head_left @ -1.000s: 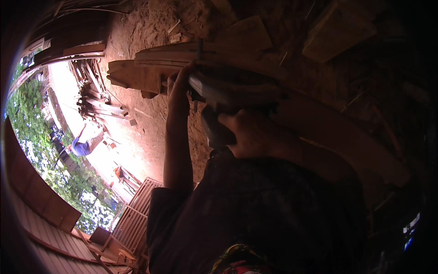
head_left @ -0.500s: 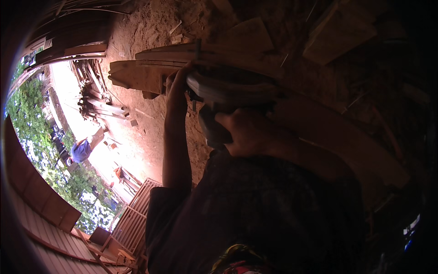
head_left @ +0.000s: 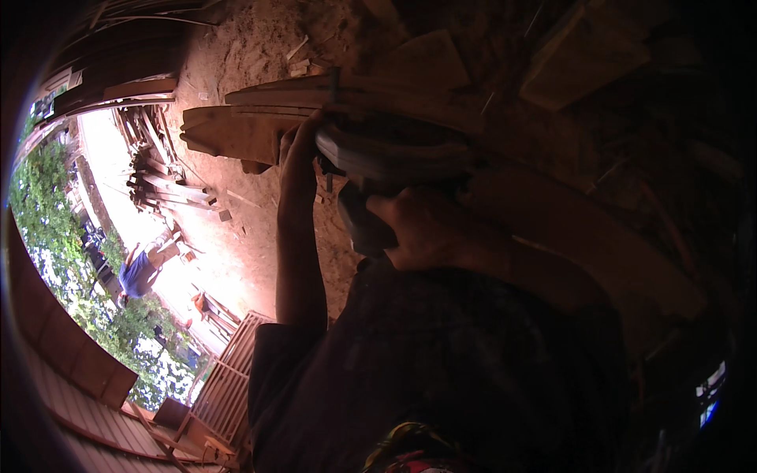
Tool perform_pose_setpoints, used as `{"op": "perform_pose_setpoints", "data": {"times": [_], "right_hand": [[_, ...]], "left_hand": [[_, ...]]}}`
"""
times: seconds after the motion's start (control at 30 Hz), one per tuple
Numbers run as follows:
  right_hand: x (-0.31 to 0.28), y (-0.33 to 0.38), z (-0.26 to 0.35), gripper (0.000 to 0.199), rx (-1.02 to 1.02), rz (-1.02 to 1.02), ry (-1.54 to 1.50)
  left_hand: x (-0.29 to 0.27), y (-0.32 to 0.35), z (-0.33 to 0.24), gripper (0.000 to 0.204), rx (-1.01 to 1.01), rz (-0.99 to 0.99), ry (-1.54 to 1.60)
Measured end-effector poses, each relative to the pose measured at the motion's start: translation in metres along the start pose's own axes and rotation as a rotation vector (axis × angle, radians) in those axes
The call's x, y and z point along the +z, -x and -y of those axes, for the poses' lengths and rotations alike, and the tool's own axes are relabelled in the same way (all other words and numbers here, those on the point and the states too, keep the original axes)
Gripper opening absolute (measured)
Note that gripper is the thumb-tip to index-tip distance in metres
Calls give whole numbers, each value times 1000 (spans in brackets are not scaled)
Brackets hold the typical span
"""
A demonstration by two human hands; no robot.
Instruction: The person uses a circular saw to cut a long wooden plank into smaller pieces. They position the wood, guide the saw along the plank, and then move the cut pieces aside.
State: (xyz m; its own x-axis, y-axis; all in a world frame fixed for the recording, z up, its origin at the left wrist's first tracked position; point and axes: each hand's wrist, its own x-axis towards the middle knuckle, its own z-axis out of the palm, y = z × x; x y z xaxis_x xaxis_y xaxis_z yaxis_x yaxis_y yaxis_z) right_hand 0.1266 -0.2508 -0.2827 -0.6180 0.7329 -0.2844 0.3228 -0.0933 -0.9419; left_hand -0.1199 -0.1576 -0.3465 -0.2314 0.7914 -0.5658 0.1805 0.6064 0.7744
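Note:
In deep shade, a bulky grey hand-held power tool (head_left: 386, 158) lies over a stack of curved wooden boards (head_left: 236, 130). Its exact kind is too dark to make out. My right hand (head_left: 422, 229) is closed round the dark grip at its near side. At the tool's left end, my left hand (head_left: 300, 146) is curled against its front, over the boards' edge; part of its fingers is hidden. A narrow upright bar (head_left: 334, 85), perhaps part of a clamp, stands at the far side of the boards beside my left hand.
Sawdust-covered ground (head_left: 244, 181) with wood scraps lies to the left. A heap of timber offcuts (head_left: 169, 177) sits in bright light beyond. Another person in blue (head_left: 138, 274) is at the far left. A slatted wooden frame (head_left: 229, 378) stands at lower left; broad boards (head_left: 583, 67) lie far right.
The view has shifted slightly, so the boards, tool and hands sit a little further left. The distant person's posture has changed. Both hands keep their places on the tool.

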Motion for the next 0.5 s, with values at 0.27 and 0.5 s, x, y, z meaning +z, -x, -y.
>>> {"op": "perform_pose_setpoints", "data": {"times": [0.27,0.5], "right_hand": [[2,-10,-2,38,4,7,18],[9,-21,-1,40,-30,-60,-44]], "left_hand": [[-7,-5,-2,49,1,96,-3],[-17,-8,-6,89,8,27,-82]]}}
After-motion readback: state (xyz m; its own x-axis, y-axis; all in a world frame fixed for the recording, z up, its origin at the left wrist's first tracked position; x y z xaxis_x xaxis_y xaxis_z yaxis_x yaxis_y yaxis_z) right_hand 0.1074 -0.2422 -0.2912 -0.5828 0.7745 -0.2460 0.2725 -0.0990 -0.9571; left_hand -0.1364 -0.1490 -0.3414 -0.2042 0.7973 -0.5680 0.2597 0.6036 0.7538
